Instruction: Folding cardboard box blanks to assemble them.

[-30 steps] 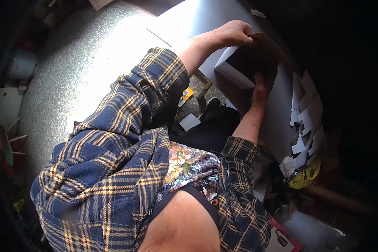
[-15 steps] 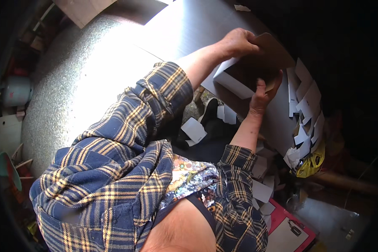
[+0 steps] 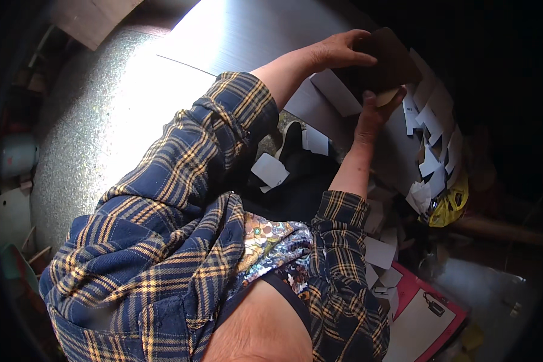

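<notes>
A cardboard box [image 3: 392,58], brown inside and white outside, is held tilted over the front right edge of the grey table. My left hand [image 3: 338,51] is at its upper left edge, thumb and fingers spread apart, the fingertips close to or touching the brown panel. Lower down, my right hand [image 3: 371,117] grips the box near a small flap, its thumb on the near side and fingers at the far side. Deep shadow hides much of the box's inside and where the fingertips end.
Folded white cartons [image 3: 431,120] are stacked along the table's right side, beside a yellow plastic bag [image 3: 449,202]. Loose white cartons [image 3: 270,170] lie near my feet. A pink-edged board [image 3: 425,320] is at lower right. The table [image 3: 253,36] extends to the far left.
My left hand has gone from pinching the box panel to spread fingers. Both hands and the box appear slightly higher as the whole view has shifted.
</notes>
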`<state>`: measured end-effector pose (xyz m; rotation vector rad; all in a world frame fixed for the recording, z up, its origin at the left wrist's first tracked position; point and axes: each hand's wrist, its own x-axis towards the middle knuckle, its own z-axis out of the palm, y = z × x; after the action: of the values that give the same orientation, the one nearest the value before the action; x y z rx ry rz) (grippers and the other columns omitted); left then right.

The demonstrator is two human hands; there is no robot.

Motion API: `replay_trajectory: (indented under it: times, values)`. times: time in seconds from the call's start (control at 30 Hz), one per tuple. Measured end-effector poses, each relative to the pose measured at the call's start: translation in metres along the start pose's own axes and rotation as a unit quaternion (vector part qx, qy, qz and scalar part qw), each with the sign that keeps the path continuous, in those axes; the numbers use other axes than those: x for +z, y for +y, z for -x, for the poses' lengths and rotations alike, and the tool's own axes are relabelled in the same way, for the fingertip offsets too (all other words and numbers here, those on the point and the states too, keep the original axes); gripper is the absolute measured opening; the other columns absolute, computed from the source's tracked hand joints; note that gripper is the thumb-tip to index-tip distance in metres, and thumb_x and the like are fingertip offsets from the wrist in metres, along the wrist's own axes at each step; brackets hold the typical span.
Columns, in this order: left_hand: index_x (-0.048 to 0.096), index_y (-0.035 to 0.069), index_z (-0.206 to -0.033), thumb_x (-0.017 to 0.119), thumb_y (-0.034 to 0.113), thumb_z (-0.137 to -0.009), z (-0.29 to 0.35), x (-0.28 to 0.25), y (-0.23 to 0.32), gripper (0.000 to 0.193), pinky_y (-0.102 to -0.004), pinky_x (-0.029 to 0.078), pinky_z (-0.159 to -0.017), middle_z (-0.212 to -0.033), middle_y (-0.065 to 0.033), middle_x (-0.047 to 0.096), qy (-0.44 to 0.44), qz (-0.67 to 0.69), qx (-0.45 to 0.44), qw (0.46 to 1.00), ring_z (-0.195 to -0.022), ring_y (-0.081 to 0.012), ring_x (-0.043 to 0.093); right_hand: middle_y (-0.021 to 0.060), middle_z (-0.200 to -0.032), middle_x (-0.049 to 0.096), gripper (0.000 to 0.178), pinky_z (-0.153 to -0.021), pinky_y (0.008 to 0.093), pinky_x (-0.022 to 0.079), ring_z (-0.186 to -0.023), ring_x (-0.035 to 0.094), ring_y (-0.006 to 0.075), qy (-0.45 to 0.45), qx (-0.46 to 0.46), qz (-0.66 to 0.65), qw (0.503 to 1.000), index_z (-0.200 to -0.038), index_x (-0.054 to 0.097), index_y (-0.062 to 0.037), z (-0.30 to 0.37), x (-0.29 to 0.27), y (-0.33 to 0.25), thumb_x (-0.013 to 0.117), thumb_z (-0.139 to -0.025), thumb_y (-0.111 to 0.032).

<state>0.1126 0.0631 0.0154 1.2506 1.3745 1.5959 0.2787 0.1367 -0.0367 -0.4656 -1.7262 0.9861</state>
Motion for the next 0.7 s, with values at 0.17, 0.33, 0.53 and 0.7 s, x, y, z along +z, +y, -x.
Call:
replay_trajectory:
  times: [0.17, 0.33, 0.53, 0.7]
  values:
    - [0.043, 0.0, -0.136, 0.067, 0.043, -0.08, -0.006, -0.003, -0.008, 0.075, -0.0318, 0.044, -0.098, -0.13, -0.0198, 0.052, 0.082, 0.007, -0.04, 0.996, -0.117, -0.0255, 0.054, 0.0159, -0.134, 0.037, 0.109, -0.107, 0.0349, 0.03, -0.126, 0.037, 0.0296, -0.089, 0.1, -0.101, 0.986, -0.144, 0.013, -0.0032, 0.019, 0.006, -0.005, 0.077, -0.06, -0.028]
    - [0.037, 0.006, -0.141, 0.065, 0.057, -0.08, 0.002, -0.009, -0.01, 0.085, -0.0352, 0.035, -0.105, -0.133, -0.017, 0.05, 0.031, 0.085, 0.025, 0.996, -0.124, -0.0251, 0.046, 0.0158, -0.13, 0.042, 0.097, -0.105, 0.0363, 0.032, -0.12, 0.043, 0.0306, -0.067, 0.099, 0.0, 0.993, -0.142, 0.023, -0.0036, 0.019, 0.004, 0.005, 0.071, -0.058, -0.018]
    - [0.023, 0.009, -0.147, 0.077, 0.051, -0.068, 0.006, 0.001, -0.026, 0.105, -0.0376, 0.029, -0.11, -0.14, -0.0174, 0.041, -0.118, -0.088, 0.047, 0.988, -0.131, -0.0258, 0.038, 0.014, -0.117, 0.053, 0.066, -0.098, 0.0382, 0.041, -0.11, 0.052, 0.0269, 0.077, 0.227, -0.251, 0.938, -0.126, 0.046, 0.0009, 0.027, -0.008, 0.028, 0.066, -0.071, -0.032]
    - [0.03, 0.011, -0.144, 0.078, 0.046, -0.067, 0.01, 0.013, -0.02, 0.096, -0.0384, 0.036, -0.104, -0.131, -0.0179, 0.049, -0.034, -0.121, 0.004, 0.992, -0.125, -0.028, 0.045, 0.0112, -0.117, 0.055, 0.061, -0.098, 0.0366, 0.04, -0.109, 0.053, 0.0237, 0.056, 0.203, -0.291, 0.933, -0.126, 0.048, 0.0007, 0.034, -0.013, 0.028, 0.066, -0.079, -0.034]
